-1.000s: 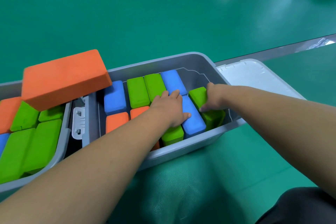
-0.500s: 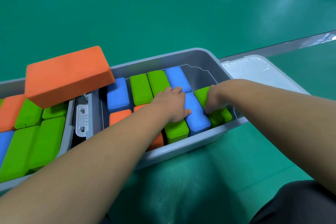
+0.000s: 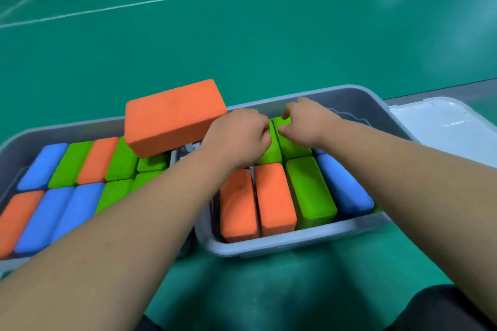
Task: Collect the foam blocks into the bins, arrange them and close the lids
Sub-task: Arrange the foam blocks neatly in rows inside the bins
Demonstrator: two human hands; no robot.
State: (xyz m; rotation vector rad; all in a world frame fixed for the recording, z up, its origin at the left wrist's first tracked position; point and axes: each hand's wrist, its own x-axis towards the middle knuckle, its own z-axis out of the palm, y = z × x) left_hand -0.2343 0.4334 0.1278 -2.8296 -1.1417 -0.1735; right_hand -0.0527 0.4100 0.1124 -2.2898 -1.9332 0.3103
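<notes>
Green foam blocks (image 3: pixel 289 142) stand at centre frame in the right bin (image 3: pixel 295 243), long axes running from lower frame toward the top. Both the left hand (image 3: pixel 239 140) and right hand (image 3: pixel 306 123) curl their fingers around them (grip partly hidden). One big orange block (image 3: pixel 174 115) lies flat, crosswise, atop the left bin (image 3: pixel 16 142).
</notes>
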